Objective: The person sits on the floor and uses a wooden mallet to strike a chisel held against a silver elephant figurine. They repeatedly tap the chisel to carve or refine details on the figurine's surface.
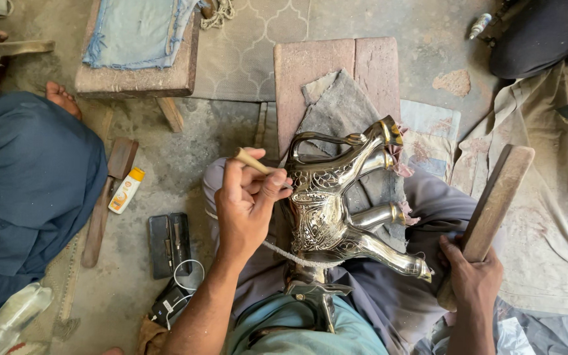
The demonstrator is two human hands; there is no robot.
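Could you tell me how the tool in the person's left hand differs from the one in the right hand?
The left hand pinches a thin, pale tool with fingertips, its tip at the shiny metal animal figure. The right hand grips a thick, flat, dark wooden bat in a fist, raised clear of the figure. Both look wooden.

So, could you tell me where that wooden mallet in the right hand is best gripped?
Probably low on the handle, as the right hand does. The wooden mallet is a long flat bar slanting up and away from the lap, its broad upper end free for striking. Coming from below on the person's right side keeps the hand away from the silver metal horse figure and the left hand.
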